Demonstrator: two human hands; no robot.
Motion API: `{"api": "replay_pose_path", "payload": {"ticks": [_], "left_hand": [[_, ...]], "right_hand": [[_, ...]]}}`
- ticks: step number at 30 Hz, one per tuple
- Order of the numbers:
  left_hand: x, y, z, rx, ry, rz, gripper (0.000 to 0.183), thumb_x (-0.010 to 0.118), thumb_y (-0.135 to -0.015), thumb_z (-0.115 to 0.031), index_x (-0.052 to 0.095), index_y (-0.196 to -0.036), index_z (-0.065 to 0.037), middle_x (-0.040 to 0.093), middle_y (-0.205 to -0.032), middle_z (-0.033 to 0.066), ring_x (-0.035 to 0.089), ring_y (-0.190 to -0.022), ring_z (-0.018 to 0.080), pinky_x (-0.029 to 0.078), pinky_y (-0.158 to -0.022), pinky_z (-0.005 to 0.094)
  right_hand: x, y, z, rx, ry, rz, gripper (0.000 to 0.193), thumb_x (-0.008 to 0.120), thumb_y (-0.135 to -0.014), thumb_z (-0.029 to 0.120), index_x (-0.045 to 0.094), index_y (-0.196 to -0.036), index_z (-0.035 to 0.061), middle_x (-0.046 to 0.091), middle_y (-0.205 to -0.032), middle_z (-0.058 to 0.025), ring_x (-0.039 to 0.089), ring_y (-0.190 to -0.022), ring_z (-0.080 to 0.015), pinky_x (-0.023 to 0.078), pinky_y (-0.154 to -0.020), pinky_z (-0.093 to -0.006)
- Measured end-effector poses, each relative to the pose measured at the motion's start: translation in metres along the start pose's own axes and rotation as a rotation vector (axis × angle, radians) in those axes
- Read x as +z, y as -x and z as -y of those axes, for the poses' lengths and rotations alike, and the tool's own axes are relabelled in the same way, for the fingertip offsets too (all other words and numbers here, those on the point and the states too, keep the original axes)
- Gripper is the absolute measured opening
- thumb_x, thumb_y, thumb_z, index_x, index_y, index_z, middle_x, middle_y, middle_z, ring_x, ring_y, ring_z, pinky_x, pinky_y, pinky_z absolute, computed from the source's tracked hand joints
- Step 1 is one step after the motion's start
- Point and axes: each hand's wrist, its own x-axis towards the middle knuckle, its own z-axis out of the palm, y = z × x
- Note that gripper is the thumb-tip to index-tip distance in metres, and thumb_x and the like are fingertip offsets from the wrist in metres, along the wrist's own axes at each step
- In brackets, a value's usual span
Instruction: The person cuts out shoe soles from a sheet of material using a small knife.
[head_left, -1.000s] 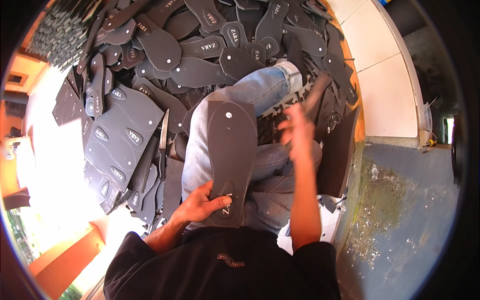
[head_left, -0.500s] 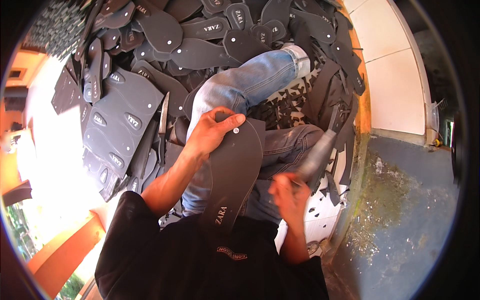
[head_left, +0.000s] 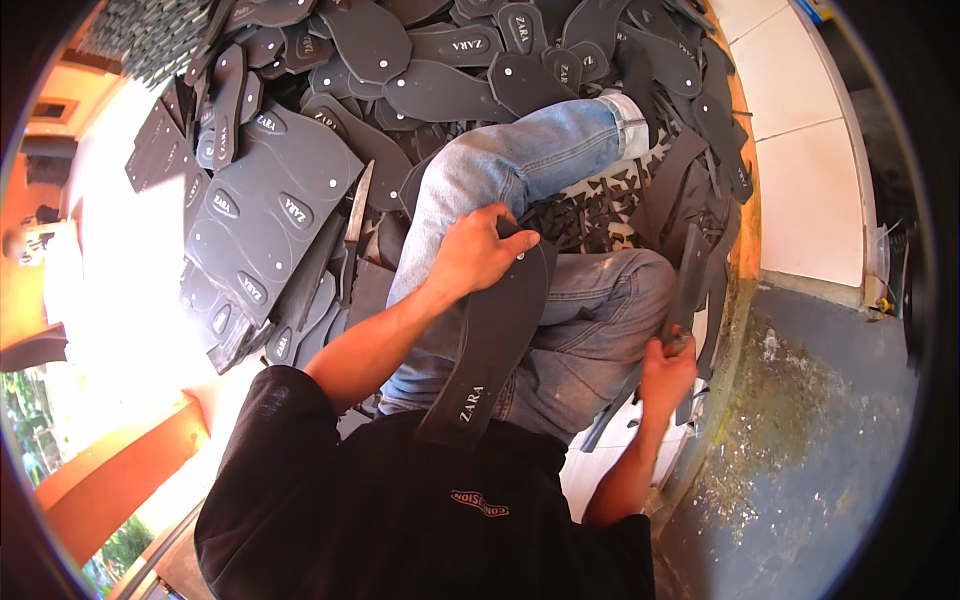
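Observation:
My left hand (head_left: 485, 252) pinches the upper end of a dark grey insole piece (head_left: 497, 325), thumb on top near a small white dot. The piece slants down over my lap, its lower end against my black shirt. An outline of a sole is marked on its face. Off to the right, my right hand (head_left: 669, 372) is closed round a knife, mostly hidden by the fingers; its blade is hard to tell from the dark strips (head_left: 690, 275) beyond. A second knife (head_left: 357, 205) with a pale blade lies left of my bent leg.
Cut insoles (head_left: 445, 92) are heaped beyond my legs. At left, a stack of uncut sheets (head_left: 275, 215) carries several sole outlines. Small dark offcuts (head_left: 600, 205) litter the floor between my legs. A pale tiled wall (head_left: 810, 200) and grey floor (head_left: 800, 420) are on the right.
My right hand has swung outward to the right, away from the insole piece, and the blurred blade no longer shows clearly. The left hand keeps its grip; the whole view has shifted slightly.

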Motion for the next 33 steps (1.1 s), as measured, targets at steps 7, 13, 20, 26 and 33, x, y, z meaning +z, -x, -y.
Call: {"api": "replay_pose_path", "payload": {"ticks": [7, 13, 20, 26, 33], "left_hand": [[0.0, -0.002, 0.005, -0.066, 0.201, 0.051, 0.043, 0.07, -0.077, -0.038, 0.062, -0.093, 0.0, 0.063, -0.069, 0.0115, 0.062, -0.067, 0.0209, 0.048, -0.063, 0.0329], [-0.017, 0.005, -0.004, -0.233, 0.594, 0.198, 0.031, 0.072, -0.08, -0.031, 0.063, -0.091, -0.004, 0.062, -0.076, 0.0033, 0.057, -0.065, 0.0092, 0.046, -0.058, 0.0228], [-0.026, -0.002, 0.0, -0.309, 0.719, 0.347, 0.046, 0.075, -0.076, -0.04, 0.062, -0.089, 0.002, 0.063, -0.072, 0.0056, 0.059, -0.057, 0.0104, 0.047, -0.05, 0.0215], [-0.026, 0.004, -0.006, -0.313, 0.656, 0.335, 0.046, 0.075, -0.074, -0.042, 0.063, -0.086, 0.001, 0.063, -0.07, 0.0058, 0.06, -0.059, 0.0097, 0.047, -0.051, 0.0211], [-0.031, 0.006, -0.012, -0.213, 0.598, 0.435, 0.041, 0.077, -0.075, -0.035, 0.066, -0.088, 0.003, 0.065, -0.075, 0.0047, 0.06, -0.065, 0.0087, 0.047, -0.058, 0.0209]], "right_hand": [[-0.065, -0.07, 0.048, -0.066, -0.086, -0.275, 0.027, 0.063, -0.075, 0.016, 0.061, -0.094, -0.0039, 0.061, -0.07, -0.0107, 0.055, -0.061, -0.018, 0.045, -0.059, -0.0318], [-0.009, -0.002, 0.102, -0.356, -0.246, 0.235, 0.035, 0.063, -0.085, 0.031, 0.053, -0.072, 0.0011, 0.053, -0.057, -0.0157, 0.053, -0.049, -0.031, 0.04, -0.048, -0.0383], [0.036, 0.051, 0.052, -0.236, -0.372, 0.381, 0.037, 0.066, -0.084, 0.017, 0.044, -0.059, 0.0006, 0.037, -0.045, -0.0065, 0.029, -0.043, -0.0137, 0.03, -0.041, -0.0321], [0.038, 0.06, 0.051, -0.221, -0.315, 0.428, 0.025, 0.067, -0.08, 0.015, 0.052, -0.064, 0.0019, 0.048, -0.05, -0.0143, 0.05, -0.043, -0.0304, 0.039, -0.044, -0.0355], [0.033, 0.062, 0.052, -0.179, -0.272, 0.462, 0.024, 0.064, -0.08, 0.014, 0.052, -0.063, 0.0015, 0.049, -0.05, -0.0169, 0.052, -0.046, -0.0362, 0.04, -0.045, -0.04]]}}
